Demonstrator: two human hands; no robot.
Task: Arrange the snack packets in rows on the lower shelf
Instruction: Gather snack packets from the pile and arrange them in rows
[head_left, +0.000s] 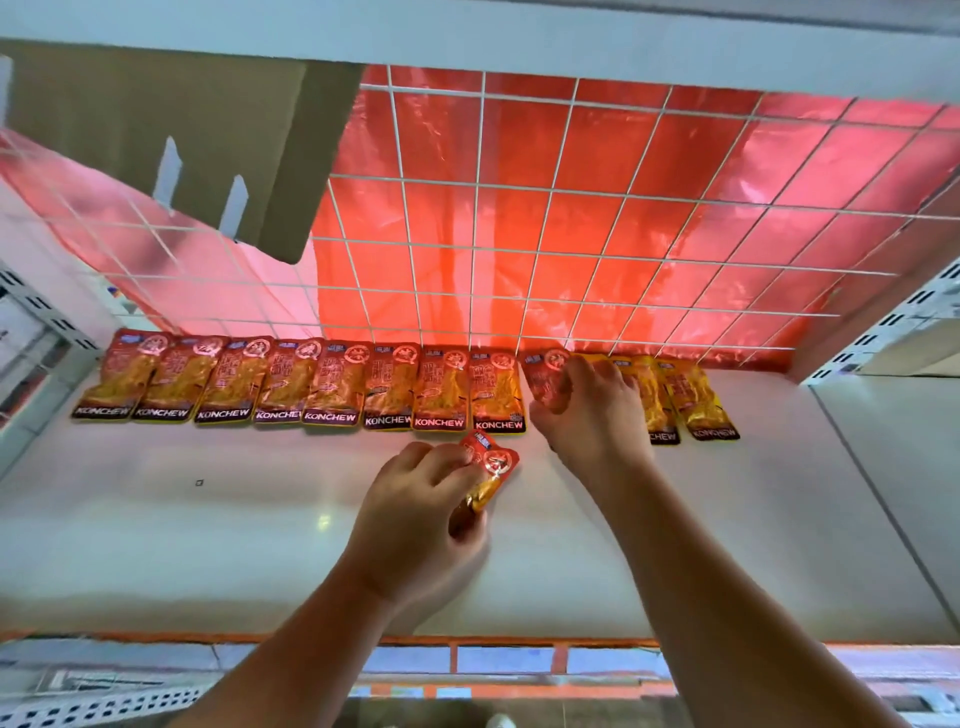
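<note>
Pinched between thumb and fingers of left hand: one loose packet, red and orange, crumpled, just in front of the row. Gripped by curled fingers of right hand: tilted packet within the row of packets along the wire grid. Left of that grip, eight flat, side by side, KONCHEW bands forward; right of it, end packets. Behind both hands, bare white shelf out to the orange front edge.

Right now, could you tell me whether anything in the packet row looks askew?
Yes. The left eight packets lie even, but the ninth packet, gripped by the right hand, slants, and the end packets beyond it lean and sit lower. A loose packet is in the left hand, off the row.
</note>
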